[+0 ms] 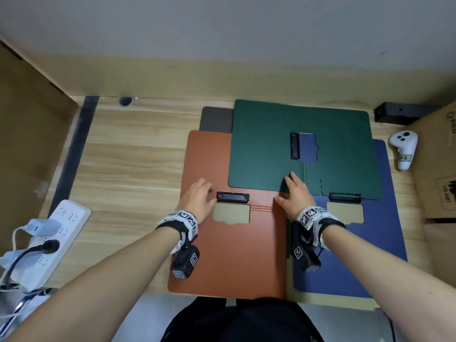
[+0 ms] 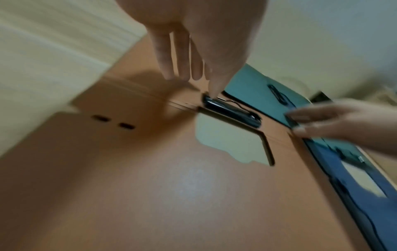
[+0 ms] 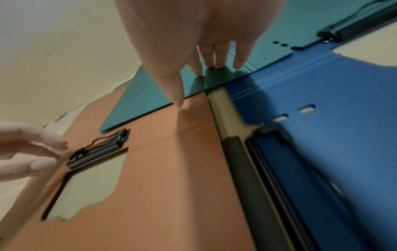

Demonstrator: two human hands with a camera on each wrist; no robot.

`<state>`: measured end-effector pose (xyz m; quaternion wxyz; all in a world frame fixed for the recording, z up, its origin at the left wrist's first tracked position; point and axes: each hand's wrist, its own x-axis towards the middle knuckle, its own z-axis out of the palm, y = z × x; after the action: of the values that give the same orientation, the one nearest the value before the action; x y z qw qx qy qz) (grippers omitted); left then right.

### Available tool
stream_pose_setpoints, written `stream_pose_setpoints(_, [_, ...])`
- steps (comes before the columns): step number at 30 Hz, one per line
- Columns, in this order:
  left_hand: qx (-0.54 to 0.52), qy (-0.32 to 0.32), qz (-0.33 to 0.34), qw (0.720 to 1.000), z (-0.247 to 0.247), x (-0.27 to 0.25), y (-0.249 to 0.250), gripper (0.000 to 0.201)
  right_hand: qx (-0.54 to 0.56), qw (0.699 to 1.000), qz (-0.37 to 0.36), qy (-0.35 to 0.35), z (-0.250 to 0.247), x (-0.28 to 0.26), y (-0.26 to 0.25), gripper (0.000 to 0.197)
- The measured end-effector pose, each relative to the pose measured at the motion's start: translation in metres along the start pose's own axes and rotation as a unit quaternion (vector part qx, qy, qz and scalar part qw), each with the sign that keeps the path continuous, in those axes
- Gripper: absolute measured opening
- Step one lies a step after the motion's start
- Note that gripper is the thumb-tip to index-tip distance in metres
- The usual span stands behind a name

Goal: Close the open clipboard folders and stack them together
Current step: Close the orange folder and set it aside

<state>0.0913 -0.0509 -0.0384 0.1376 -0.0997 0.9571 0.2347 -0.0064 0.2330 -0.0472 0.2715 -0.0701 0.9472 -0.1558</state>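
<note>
A wooden desk (image 1: 128,154) fills the scene in front of me, with a pale wall behind it. Several open clipboard folders lie flat and overlapping on it. Nearest me on the left is the orange folder (image 1: 234,255), the largest shape I see, spread open with its black clip (image 1: 232,196) near the fold. To its right lies the blue folder (image 1: 365,255), also open, partly under the others. Farther back, the green folder (image 1: 296,144) lies open on top of both, overlapping their far edges. A dark grey folder (image 1: 216,118) peeks out behind the green and orange ones.

A cardboard box (image 1: 436,164) stands at the right edge of the desk, and a white controller (image 1: 403,149) lies just beside it. A white power strip (image 1: 49,240) with plugs sits at the left.

My left hand (image 1: 197,201) is over the orange folder, fingers straight and spread, holding nothing, thumb tip at the left end of the black clip. My right hand (image 1: 293,196) is likewise open: its fingertips (image 3: 209,63) press on the near edge of the green folder, thumb down on the orange one.
</note>
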Motion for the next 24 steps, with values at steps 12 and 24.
stream_pose_setpoints(12, [-0.216, -0.055, -0.306, 0.925, 0.01, -0.056, -0.073, 0.055, 0.009, 0.998, 0.061, -0.007, 0.043, -0.077, -0.023, 0.067])
stream_pose_setpoints(24, [-0.248, 0.01, -0.269, 0.931, -0.023, -0.073, -0.121, 0.035, 0.073, 0.993, 0.046, -0.084, 0.055, -0.117, -0.058, 0.049])
